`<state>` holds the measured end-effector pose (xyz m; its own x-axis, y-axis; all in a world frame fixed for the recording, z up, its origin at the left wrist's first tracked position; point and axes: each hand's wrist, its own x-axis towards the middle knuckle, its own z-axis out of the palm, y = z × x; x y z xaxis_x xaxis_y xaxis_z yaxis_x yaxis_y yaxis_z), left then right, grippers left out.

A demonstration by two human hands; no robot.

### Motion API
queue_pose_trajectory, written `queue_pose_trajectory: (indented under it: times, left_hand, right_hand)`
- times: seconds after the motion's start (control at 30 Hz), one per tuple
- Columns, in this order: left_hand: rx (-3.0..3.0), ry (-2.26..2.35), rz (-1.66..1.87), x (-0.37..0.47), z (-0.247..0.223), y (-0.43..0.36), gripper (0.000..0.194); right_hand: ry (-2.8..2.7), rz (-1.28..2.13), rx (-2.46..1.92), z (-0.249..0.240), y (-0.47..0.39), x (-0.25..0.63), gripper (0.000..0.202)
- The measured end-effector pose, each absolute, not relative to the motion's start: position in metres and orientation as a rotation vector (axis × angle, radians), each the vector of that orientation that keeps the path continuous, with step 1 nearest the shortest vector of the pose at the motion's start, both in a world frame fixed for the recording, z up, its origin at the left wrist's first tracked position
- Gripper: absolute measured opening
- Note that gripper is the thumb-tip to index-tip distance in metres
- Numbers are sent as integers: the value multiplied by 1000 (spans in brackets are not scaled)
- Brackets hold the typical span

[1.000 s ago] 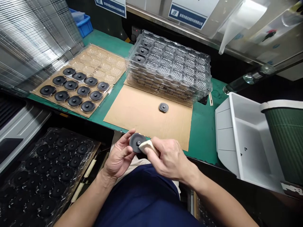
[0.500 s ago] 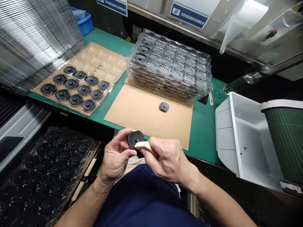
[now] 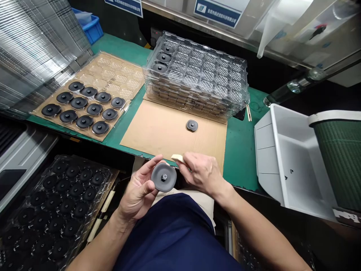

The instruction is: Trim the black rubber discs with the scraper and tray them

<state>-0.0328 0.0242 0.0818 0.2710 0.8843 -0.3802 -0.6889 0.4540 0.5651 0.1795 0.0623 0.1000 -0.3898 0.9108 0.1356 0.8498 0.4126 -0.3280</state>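
Note:
A round black plastic part (image 3: 168, 183) with a small central stud is pinched by its edge in my left hand (image 3: 138, 192), its face turned up toward me. To its right, my right hand (image 3: 203, 171) is closed on a cream-coloured piece (image 3: 177, 158), perhaps a sponge or folded cloth; most of it is hidden in the fingers. The cream piece is apart from the black part. Beyond my hands, another such black part (image 3: 192, 125) lies on a cardboard sheet (image 3: 158, 131) on the green table.
A stack of clear trays (image 3: 197, 81) stands behind the cardboard, with several black parts in its left column. At left lies a partly filled tray (image 3: 124, 81). Filled trays (image 3: 56, 203) sit low at left. A grey bin (image 3: 270, 158) and green conveyor belt (image 3: 338, 150) stand right.
The cream piece has come away from the black part, up and to the right with my right hand. My left hand has lowered the part and turned its face more toward me.

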Motion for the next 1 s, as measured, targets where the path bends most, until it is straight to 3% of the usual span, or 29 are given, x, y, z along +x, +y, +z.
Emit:
queue_pose_trajectory:
  times: [0.2, 0.37, 0.5, 0.7, 0.8, 1.0]
  left_hand:
    - [244, 631, 1002, -28, 88, 25, 50]
    - [316, 769, 857, -14, 82, 26, 46]
    - [474, 850, 813, 1, 76, 24, 49]
    - [591, 995, 727, 21, 77, 27, 26]
    - [456, 955, 777, 26, 78, 32, 32]
    - [570, 957, 785, 26, 75, 31, 80]
  right_hand:
    - [-2079, 195, -2024, 33, 95, 235, 35]
    - [-1845, 116, -2278, -10, 104, 271, 32]
    - [-1778, 73, -2333, -26, 101, 274, 32]
    - [-1780, 66, -2313, -31, 102, 276, 33]
    - [-1784, 64, -2294, -31, 102, 278, 33]
    - [-1778, 51, -2263, -33, 102, 278, 32]
